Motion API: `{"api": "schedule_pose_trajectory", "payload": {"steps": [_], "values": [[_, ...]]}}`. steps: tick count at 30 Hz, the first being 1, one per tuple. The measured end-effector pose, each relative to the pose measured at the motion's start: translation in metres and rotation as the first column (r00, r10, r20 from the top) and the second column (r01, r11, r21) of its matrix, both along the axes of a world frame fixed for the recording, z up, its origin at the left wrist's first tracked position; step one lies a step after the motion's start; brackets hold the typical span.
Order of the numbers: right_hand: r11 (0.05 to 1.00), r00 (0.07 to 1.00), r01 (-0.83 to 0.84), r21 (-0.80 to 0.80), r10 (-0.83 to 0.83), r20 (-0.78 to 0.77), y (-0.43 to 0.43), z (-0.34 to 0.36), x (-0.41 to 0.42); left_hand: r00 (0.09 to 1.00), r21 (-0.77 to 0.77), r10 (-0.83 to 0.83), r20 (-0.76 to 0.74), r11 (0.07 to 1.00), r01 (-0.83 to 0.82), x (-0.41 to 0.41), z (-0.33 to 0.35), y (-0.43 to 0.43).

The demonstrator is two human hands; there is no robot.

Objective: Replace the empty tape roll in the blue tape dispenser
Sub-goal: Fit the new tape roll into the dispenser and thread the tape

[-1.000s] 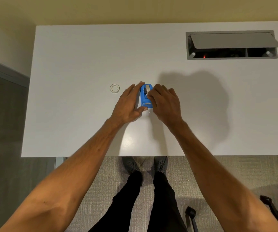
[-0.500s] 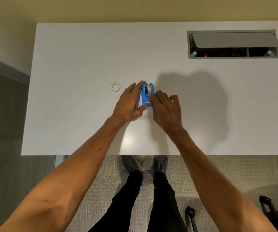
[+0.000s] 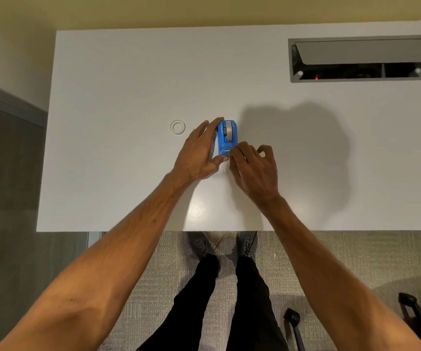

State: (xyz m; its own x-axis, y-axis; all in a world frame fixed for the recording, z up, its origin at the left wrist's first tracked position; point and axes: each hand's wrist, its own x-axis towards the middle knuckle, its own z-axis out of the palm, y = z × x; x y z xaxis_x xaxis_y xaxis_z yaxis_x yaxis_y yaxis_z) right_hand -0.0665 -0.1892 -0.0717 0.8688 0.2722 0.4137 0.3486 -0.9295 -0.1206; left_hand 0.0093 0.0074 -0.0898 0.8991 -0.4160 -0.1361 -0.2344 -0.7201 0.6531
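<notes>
We look down at a white desk (image 3: 128,72) and see the blue tape dispenser (image 3: 226,137) standing on it, near the middle, with its cutter end toward the near edge. A grey roll of tape (image 3: 228,130) sits in its far half.

Our left hand (image 3: 199,154) lies against the left side of the dispenser. Its grip is spread wide: the fingers (image 3: 213,125) reach along the left wall up to the far end, and the thumb (image 3: 219,160) touches the near left corner. So the dispenser lies just right of this hand, between finger and thumb, and it is braced more than lifted.

Our right hand (image 3: 253,168) is at the near right corner of the dispenser, just beside the cutter. Its fingertips (image 3: 233,153) are pressed together at that end, as in a pinch, but we cannot tell what is between them, because it is too small to see. The other fingers are curled.

A white empty ring (image 3: 177,127) lies flat on the desk to the left of the left hand, apart from it. Far to the right there is an open cable hatch (image 3: 361,59) in the desk.
</notes>
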Motion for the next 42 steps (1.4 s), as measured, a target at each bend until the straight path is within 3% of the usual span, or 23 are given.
{"api": "schedule_pose_trajectory", "payload": {"steps": [15,29,42], "values": [[1.0,0.999,-0.003,-0.019,0.003,0.051,0.0,-0.007,0.002,1.0,-0.008,0.002,-0.004,1.0,-0.002,-0.001,0.002,0.0],[0.991,0.976,0.111,-0.077,-0.094,0.195,0.007,-0.019,-0.011,1.0,0.007,-0.01,0.003,1.0,0.01,-0.002,0.007,-0.001],[0.978,0.977,0.096,-0.187,-0.128,-0.172,0.01,-0.005,-0.034,0.995,0.08,-0.003,-0.096,0.997,0.011,-0.002,0.014,-0.005]]}}
